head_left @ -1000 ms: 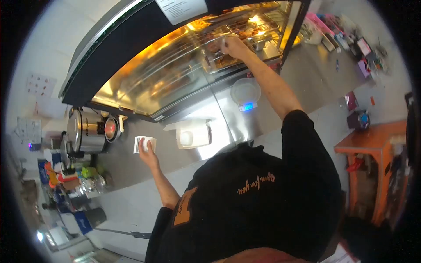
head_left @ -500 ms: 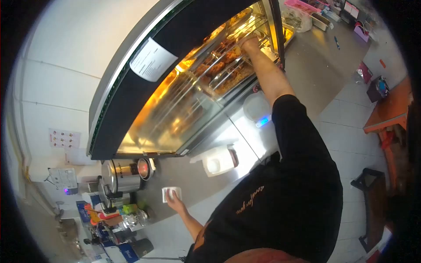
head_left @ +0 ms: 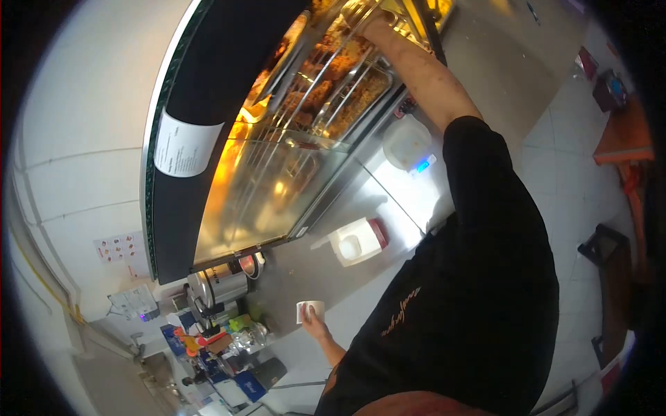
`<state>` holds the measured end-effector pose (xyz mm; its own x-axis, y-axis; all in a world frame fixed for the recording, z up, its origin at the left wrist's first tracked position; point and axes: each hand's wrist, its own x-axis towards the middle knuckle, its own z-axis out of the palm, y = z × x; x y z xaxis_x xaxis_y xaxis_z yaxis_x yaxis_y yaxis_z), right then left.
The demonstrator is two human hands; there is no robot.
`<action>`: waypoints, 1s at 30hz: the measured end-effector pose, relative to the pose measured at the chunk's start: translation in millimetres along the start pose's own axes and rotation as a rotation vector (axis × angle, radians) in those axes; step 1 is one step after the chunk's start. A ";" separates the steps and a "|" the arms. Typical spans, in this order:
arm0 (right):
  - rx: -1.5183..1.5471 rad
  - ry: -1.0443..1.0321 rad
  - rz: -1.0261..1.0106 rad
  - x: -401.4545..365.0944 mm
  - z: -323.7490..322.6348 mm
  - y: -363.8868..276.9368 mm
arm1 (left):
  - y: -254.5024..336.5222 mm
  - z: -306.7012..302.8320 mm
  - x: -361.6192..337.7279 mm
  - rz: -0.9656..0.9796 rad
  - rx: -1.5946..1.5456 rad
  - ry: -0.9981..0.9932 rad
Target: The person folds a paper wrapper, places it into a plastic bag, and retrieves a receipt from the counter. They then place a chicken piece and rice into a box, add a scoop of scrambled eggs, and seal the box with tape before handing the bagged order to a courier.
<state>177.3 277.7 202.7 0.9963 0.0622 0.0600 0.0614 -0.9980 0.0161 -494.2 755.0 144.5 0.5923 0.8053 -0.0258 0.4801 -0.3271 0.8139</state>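
My left hand (head_left: 314, 324), low in the view, is closed around a small white cup (head_left: 302, 312). Its arm hangs beside the black shirt. My right hand (head_left: 371, 26) is far inside the lit glass display case (head_left: 277, 187), over trays of browned food (head_left: 357, 104) behind wire racks. The fingers of this hand are hidden among the racks and glare, and what they hold, if anything, does not show.
A white jug with a red part (head_left: 357, 243) lies on the steel counter (head_left: 277, 277). Near the case are a round clear container (head_left: 406, 142) and a scale with a blue display (head_left: 423, 166). A steel pot (head_left: 218, 284) stands beyond. An orange table (head_left: 624, 139) is at the right.
The view has shifted and turned, so the case looks larger and higher. My right hand remains in the case, and my left hand still holds the cup.
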 end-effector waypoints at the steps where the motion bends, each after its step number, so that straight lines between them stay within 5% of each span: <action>1: -0.007 -0.004 -0.010 -2.3 -1.0 -0.5 | 4.5 0.1 -4.6 -0.019 0.030 0.002; 11: -0.016 0.014 -0.192 -47.7 -10.4 2.3 | 22.8 27.1 15.2 0.082 0.001 -0.046; 12: 0.070 0.125 -0.198 -60.2 -7.6 7.6 | 25.2 33.9 16.9 0.067 -0.031 -0.054; 14: 0.427 0.694 -0.266 -95.9 9.5 10.9 | 33.2 42.1 13.5 0.026 -0.099 -0.072; 16: 0.351 0.958 -0.246 -118.0 31.9 11.0 | 9.3 48.8 24.8 0.062 -0.027 -0.039; 18: 0.566 0.627 -0.196 -171.5 18.3 15.8 | -11.3 55.8 31.6 0.116 0.093 -0.011; 20: 1.450 0.285 -0.149 -198.5 42.6 3.0 | -4.8 65.6 33.4 0.185 0.457 -0.084; 22: 1.963 0.011 -0.036 -242.5 51.8 -10.6 | -14.3 84.1 46.9 0.140 0.470 -0.165; 25: 2.335 -0.567 0.208 -321.0 -8.8 -28.0 | -97.5 127.4 97.2 0.314 0.447 -0.435; 26: 2.203 -0.723 0.155 -337.1 5.2 -43.2 | -54.4 145.8 73.4 0.118 0.369 -0.623; 27: 2.094 -0.836 0.099 -346.7 27.2 -46.6 | -76.0 162.1 79.4 0.026 0.387 -0.693; 28: 1.985 -0.946 0.042 -358.6 40.1 -53.8 | -74.2 172.6 77.0 0.069 0.502 -0.694; 30: 1.467 -0.898 -0.125 -371.1 47.0 -88.8 | -83.0 186.7 58.2 0.461 0.626 -0.573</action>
<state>-194.9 342.6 132.0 0.6701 0.6181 -0.4110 -0.3741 -0.1971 -0.9062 -378.8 736.7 -32.9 0.9552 0.2223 -0.1952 0.2808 -0.8889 0.3621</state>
